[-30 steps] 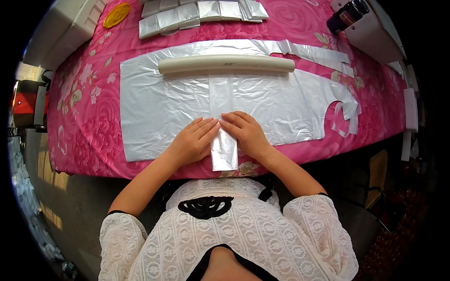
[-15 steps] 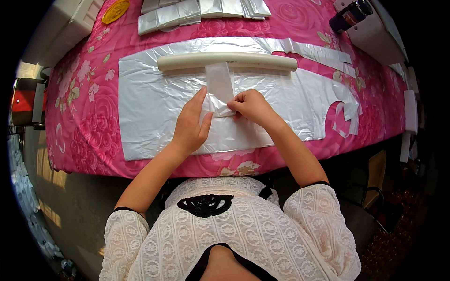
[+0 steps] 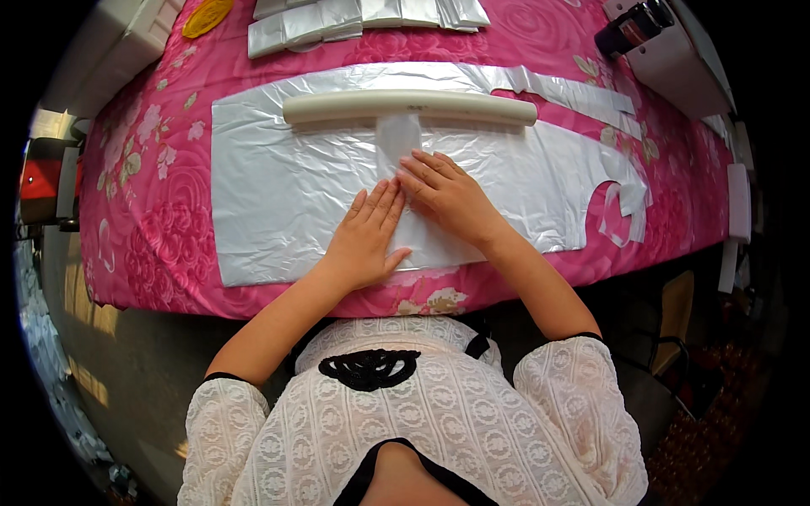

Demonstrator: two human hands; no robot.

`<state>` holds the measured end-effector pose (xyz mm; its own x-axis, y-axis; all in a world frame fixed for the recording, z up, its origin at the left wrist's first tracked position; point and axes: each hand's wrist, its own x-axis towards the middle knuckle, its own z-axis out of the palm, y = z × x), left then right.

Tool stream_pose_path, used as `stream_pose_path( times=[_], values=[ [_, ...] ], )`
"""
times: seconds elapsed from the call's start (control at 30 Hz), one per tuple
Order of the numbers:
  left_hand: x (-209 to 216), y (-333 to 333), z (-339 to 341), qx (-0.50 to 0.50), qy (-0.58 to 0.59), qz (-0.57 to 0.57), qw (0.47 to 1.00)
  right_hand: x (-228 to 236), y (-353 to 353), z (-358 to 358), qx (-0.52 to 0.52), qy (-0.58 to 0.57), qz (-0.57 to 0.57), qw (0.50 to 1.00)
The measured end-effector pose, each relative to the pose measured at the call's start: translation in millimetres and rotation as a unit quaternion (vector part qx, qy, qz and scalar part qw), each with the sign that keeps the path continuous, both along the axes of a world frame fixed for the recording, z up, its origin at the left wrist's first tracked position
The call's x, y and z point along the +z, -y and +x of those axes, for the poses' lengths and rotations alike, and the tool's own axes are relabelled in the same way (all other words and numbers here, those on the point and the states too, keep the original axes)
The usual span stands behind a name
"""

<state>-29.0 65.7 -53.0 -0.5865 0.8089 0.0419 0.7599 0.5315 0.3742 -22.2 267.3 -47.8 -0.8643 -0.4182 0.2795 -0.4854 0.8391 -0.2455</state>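
A thin silvery-white plastic apron [image 3: 287, 181] lies spread across the table, its cut-out neck loop at the right. Across its far part rests a long cream tube [image 3: 481, 110]. A small whitish plastic pouch or folded film [image 3: 398, 137] reaches from the tube toward me, its near part hidden under my hands. My left hand [image 3: 364, 238] lies flat with fingers stretched out and thumb apart, its fingertips by the pouch. My right hand [image 3: 449, 196] is also laid out flat, fingers over the pouch's right side. Neither hand grips anything.
Several folded silvery plastic packets [image 3: 363, 18] lie in stacks at the far edge. The table wears a pink floral cloth [image 3: 169, 244]. A yellow oval object [image 3: 207, 17] is at far left; a dark jar-like container [image 3: 633, 29] stands by a white box [image 3: 683, 72] at far right.
My right hand has let go of the pouch's near edge and flattened onto it. My left hand has moved right and nearer, palm down. The pouch now lies flatter.
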Motion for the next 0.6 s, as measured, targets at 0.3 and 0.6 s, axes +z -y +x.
stream_pose_path(
  times=[0.3, 0.6],
  values=[
    [-11, 3, -32, -0.032, -0.106, 0.193, 0.975, -2, -15, -13, 0.06, 0.098, -0.098, 0.989],
    [7, 14, -10, -0.089, -0.009, 0.229, 0.969, 0, -3, 9, 0.097, 0.035, -0.091, 0.991]
  ],
)
